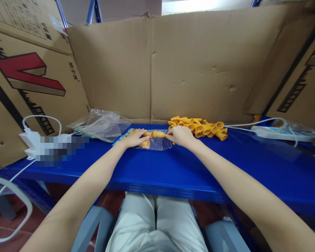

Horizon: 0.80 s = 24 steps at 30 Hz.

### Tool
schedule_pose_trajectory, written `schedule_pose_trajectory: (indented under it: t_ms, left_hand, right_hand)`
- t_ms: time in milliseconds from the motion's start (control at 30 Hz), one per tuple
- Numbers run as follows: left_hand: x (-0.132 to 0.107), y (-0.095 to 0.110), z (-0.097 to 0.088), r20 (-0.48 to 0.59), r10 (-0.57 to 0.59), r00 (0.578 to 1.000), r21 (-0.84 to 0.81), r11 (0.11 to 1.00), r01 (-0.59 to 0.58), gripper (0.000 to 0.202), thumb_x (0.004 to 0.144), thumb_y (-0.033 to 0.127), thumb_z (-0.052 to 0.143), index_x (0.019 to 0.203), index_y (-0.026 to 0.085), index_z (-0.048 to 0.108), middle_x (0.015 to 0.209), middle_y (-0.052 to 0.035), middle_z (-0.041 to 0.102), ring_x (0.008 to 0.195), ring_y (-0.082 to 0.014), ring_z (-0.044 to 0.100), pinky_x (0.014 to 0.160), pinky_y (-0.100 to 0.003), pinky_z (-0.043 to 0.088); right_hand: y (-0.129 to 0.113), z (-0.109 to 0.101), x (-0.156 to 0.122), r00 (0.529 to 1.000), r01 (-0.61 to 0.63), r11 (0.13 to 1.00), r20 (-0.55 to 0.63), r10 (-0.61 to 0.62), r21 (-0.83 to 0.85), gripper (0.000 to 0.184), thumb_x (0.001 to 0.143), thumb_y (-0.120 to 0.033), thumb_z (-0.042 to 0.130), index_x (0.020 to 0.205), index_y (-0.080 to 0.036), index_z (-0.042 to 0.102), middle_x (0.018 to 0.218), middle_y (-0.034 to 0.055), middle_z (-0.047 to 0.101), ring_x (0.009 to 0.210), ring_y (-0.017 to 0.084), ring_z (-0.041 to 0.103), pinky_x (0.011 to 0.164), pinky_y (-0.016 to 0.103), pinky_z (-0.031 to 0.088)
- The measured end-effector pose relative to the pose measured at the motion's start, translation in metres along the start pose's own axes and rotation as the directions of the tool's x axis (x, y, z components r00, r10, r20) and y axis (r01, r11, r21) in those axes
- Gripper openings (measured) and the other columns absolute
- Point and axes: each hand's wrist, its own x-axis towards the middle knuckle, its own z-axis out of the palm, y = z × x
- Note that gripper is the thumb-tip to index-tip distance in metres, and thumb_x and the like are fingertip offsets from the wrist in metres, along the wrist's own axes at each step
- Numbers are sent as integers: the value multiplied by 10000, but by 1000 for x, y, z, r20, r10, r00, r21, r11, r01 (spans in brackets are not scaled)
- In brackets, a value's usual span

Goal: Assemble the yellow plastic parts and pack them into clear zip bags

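A yellow plastic toy trumpet (155,134) stretches between my two hands, over a clear plastic bag (161,144) with a colourful printed part at its left. My left hand (133,138) rests on the bag, with the trumpet's left end between its thumb and fingers. A second yellow flared piece (146,144) shows just below that thumb; I cannot tell whether it lies inside the bag. My right hand (183,135) is closed, pinching the trumpet's thin right end. Behind it is a pile of similar yellow trumpets (206,128), their flared mouths mostly facing me.
More clear bags (102,124) lie at the back left of the blue table (157,171). White plugs and cables (33,138) sit at the left, a white power strip (283,134) at the right. Cardboard walls (199,63) enclose the back and sides.
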Motion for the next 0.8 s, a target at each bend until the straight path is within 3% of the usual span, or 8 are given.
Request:
schedule_pose_trajectory:
  t_ms: [167, 500, 800]
  left_hand:
    - [0, 0, 0, 2, 6, 1000, -7, 1000, -6, 822, 779, 673, 233, 1421, 160, 244, 1496, -64, 160, 1385, -230, 67, 1110, -373, 90]
    - [3, -1, 1, 0, 42, 999, -9, 999, -42, 792, 765, 692, 252, 1391, 209, 303, 1499, -52, 164, 1384, -224, 93, 1107, -370, 110]
    - [3, -1, 0, -14, 73, 997, -29, 997, -74, 758, 776, 654, 298, 1363, 175, 328, 1494, -77, 208, 1377, -231, 146, 1105, -356, 136]
  right_hand:
    - [-5, -4, -2, 1000, -3, 1000, 9, 3, -11, 235, 789, -303, 538, 927, -225, 712, 882, 82, 697, 826, 232, 640, 665, 289, 444]
    - [-1, 15, 6, 999, -40, 998, -27, 39, -43, 246, 820, -277, 500, 947, -156, 672, 904, 131, 683, 887, 246, 628, 678, 285, 444]
    - [-6, 13, 4, 999, -51, 998, -8, 51, -36, 241, 821, -260, 496, 948, -155, 671, 894, 132, 681, 869, 250, 636, 671, 285, 446]
